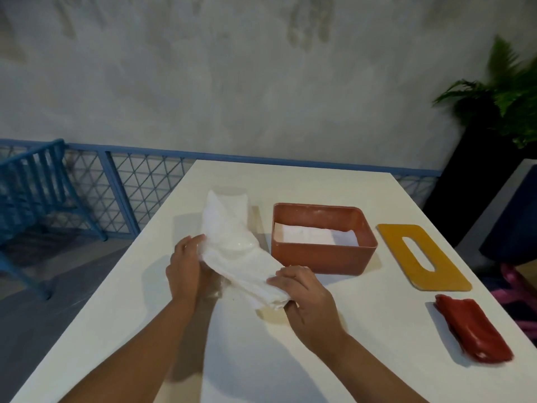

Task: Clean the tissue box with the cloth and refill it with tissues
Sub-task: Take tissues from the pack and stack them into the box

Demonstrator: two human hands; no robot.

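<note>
I am holding the tissue pack (232, 248) just left of the tissue box (319, 257), my left hand (186, 263) curling round its side and my right hand (305, 292) pinching its near end; the cloth (470, 327) is lying to the box's right.

box (319, 257) terracotta, lidless, upright | tissues (232, 245) white wad, left of box | cloth (473, 330) red, folded, far right

1. Two arms show from the lower edge of the view. The left forearm (151, 338) and the right forearm (363, 356) are bare along their whole visible length.
2. The left hand (186, 266) and the right hand (305, 289) are bare too.
3. The fingernails look short and plain, though blur makes this uncertain.
</note>
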